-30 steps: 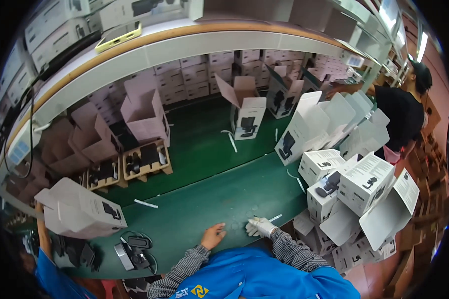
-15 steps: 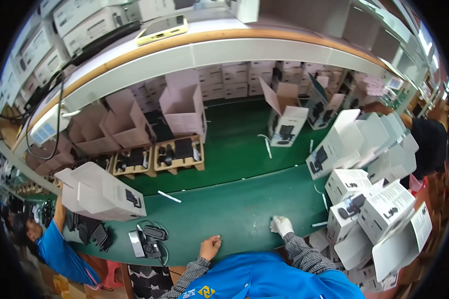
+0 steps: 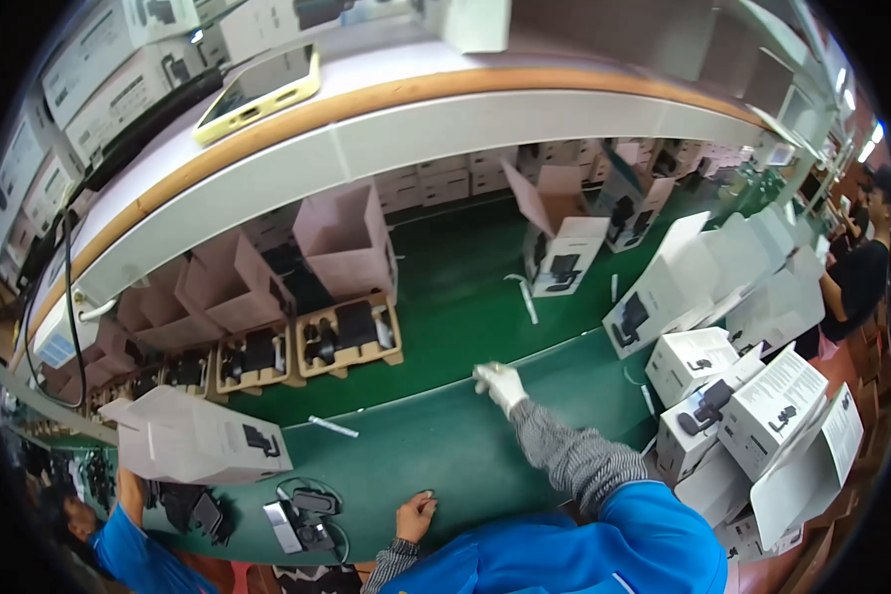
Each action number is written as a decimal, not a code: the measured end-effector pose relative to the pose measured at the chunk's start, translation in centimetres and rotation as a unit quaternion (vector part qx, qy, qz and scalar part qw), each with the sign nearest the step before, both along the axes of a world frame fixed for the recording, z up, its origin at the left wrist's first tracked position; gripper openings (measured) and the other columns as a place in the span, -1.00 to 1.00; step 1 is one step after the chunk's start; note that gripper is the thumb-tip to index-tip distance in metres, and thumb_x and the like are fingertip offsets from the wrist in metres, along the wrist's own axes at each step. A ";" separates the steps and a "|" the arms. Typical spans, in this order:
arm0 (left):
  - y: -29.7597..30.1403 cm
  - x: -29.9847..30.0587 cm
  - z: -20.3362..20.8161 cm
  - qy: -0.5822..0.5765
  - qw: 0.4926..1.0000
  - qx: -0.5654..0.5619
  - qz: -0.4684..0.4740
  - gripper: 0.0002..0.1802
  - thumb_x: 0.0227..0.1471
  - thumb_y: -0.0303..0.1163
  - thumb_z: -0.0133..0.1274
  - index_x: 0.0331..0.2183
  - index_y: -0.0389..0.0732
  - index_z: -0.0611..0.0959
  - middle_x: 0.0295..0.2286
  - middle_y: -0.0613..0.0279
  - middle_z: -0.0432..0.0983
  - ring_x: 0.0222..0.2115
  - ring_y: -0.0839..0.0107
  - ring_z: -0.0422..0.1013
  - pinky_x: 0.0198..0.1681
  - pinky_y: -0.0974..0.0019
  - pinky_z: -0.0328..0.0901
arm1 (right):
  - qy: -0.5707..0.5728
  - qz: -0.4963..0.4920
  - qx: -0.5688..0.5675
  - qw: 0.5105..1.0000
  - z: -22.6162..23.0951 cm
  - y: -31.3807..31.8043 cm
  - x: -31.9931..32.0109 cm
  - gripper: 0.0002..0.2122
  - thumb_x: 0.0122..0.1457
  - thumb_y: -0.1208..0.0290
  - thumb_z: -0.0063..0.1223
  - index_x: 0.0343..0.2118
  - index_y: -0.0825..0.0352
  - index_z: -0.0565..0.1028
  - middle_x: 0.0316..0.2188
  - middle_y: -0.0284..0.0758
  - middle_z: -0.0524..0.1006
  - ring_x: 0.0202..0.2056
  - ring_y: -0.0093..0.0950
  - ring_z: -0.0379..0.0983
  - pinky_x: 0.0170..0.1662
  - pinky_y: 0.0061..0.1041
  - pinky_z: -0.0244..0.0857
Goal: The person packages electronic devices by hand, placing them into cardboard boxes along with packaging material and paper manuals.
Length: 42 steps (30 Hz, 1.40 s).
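Note:
My right hand [image 3: 501, 385], in a white glove, reaches forward over the seam between the near green tabletop [image 3: 445, 436] and the darker green strip beyond it. Its fingers look slightly apart, with nothing visible in them. My left hand [image 3: 416, 517], ungloved, rests low near the table's front edge, fingers curled in and nothing showing between them. Left of it lie a silver-and-black device [image 3: 285, 527] and a black piece with a looped cable [image 3: 315, 500]. A white strip [image 3: 334, 427] lies farther off on the table.
Brown trays [image 3: 349, 339] with black parts line the far left, below open cartons [image 3: 345, 238]. A white box [image 3: 203, 436] lies at left, where a co-worker in blue [image 3: 144, 554] reaches. Printed boxes [image 3: 774, 403] crowd the right. A shelf [image 3: 445, 109] spans above, holding a yellow-cased phone [image 3: 257, 94].
My right hand has moved forward and left, from the near tabletop to the seam. My left hand stays curled near the front edge. The whole view has shifted somewhat.

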<state>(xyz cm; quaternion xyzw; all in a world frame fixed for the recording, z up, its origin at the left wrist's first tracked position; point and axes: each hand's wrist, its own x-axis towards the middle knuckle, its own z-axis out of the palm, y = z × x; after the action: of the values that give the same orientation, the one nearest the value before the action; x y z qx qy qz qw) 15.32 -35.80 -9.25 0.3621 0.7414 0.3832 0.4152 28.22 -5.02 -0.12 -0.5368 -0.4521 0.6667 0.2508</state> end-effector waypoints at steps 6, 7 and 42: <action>1.0 -1.2 4.7 0.076 0.995 -0.051 -0.028 -0.69 -0.11 -0.47 0.05 -0.24 -0.35 0.53 -0.43 0.16 0.56 -0.48 0.41 0.47 -0.39 0.45 0.35 | -0.032 0.018 0.012 0.999 0.4 5.5 -10.9 -0.69 -0.06 0.18 0.12 -0.35 0.30 0.44 -0.56 -0.32 0.45 -0.75 -0.67 0.05 -0.73 -0.67 -0.08; 0.3 -1.3 4.8 0.075 0.996 -0.051 -0.018 -0.69 -0.11 -0.47 0.05 -0.24 -0.35 0.53 -0.43 0.16 0.56 -0.48 0.41 0.47 -0.39 0.45 0.35 | -0.033 0.028 0.014 0.999 0.5 5.9 -12.3 -0.69 -0.06 0.18 0.12 -0.35 0.30 0.44 -0.56 -0.32 0.45 -0.75 -0.67 0.05 -0.73 -0.67 -0.08; 3.4 -3.3 11.5 -0.005 0.992 0.106 0.062 -0.79 -0.06 -0.51 0.01 -0.28 -0.32 0.55 -0.47 0.17 0.53 -0.50 0.48 0.42 -0.41 0.52 0.31 | 0.095 -0.311 0.015 0.945 1.9 -9.2 16.3 -0.69 -0.27 0.66 0.04 -0.33 0.47 0.42 -0.44 -0.22 0.47 -0.46 -0.47 0.39 -0.34 -0.57 0.31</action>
<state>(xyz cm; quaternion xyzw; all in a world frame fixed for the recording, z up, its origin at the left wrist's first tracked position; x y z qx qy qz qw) 12.01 -32.42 2.22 0.3558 0.7151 0.4866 0.3540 44.51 -14.19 1.82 -0.5811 -0.2467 0.5963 0.4958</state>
